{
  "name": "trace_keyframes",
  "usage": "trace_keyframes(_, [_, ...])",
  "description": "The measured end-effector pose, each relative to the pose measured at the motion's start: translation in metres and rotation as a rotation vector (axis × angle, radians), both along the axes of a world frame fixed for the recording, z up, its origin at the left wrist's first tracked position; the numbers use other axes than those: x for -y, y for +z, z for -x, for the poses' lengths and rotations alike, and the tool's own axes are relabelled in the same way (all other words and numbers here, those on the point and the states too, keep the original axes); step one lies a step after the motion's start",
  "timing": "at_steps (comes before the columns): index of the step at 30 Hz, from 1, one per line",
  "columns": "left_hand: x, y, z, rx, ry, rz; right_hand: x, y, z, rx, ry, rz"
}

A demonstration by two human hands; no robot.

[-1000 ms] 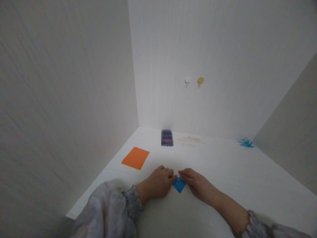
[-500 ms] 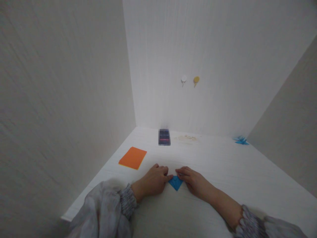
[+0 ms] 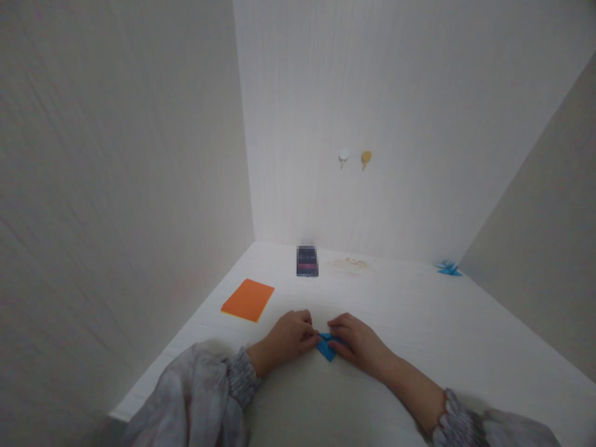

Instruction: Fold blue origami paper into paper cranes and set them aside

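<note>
A small folded piece of blue paper [image 3: 326, 347] lies on the white table [image 3: 419, 323] just in front of me. My left hand [image 3: 285, 338] pinches its left side with curled fingers. My right hand [image 3: 356, 341] presses on its right side, fingers bent over it and covering much of it. Only a small blue point shows between the two hands. Both wrists rest on the table, in grey patterned sleeves.
A stack of orange paper [image 3: 248, 299] lies to the left. A dark blurred phone-like object [image 3: 307, 261] sits near the back wall, beside a faint brownish stain [image 3: 350, 263]. A folded blue paper figure [image 3: 449, 269] sits at the far right. Two round hooks [image 3: 354, 157] hang on the wall.
Both hands have closed in over the blue paper, so less of it shows than before. The view has shifted slightly.
</note>
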State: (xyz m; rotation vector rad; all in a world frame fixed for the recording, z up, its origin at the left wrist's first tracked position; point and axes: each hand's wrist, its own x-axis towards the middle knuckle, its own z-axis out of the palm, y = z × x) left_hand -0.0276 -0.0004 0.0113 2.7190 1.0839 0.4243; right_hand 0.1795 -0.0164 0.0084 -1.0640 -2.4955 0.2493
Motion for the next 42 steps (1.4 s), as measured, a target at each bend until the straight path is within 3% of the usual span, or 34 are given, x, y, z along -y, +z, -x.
trace_keyframes(6, [-0.004, -0.006, -0.017, 0.203, 0.103, 0.129, -0.006, -0.006, 0.005, -0.101, -0.044, -0.010])
trace_keyframes(9, [-0.005, -0.006, -0.020, 0.283, 0.151, 0.219, -0.007, -0.008, 0.007, -0.194, -0.135, 0.008])
trace_keyframes(13, [-0.007, -0.006, -0.021, 0.403, 0.159, 0.352, -0.011, -0.012, 0.009, -0.382, -0.269, 0.190])
trace_keyframes(20, [-0.016, -0.022, -0.025, 0.816, 0.110, 0.730, -0.015, -0.015, 0.018, -0.844, -0.204, 0.515])
trace_keyframes(24, [-0.021, -0.024, -0.024, 0.999, 0.158, 0.698, -0.011, -0.010, 0.021, -1.012, -0.081, 0.702])
trace_keyframes(27, [-0.021, -0.022, -0.022, 1.050, 0.160, 0.640, -0.008, -0.007, 0.021, -1.096, -0.069, 0.785])
trace_keyframes(34, [-0.018, -0.019, -0.022, 1.112, 0.047, 0.692, -0.009, -0.006, 0.022, -1.196, -0.072, 0.859])
trace_keyframes(42, [-0.016, -0.015, -0.021, 1.061, 0.165, 0.643, -0.010, -0.010, 0.021, -1.229, -0.050, 0.898])
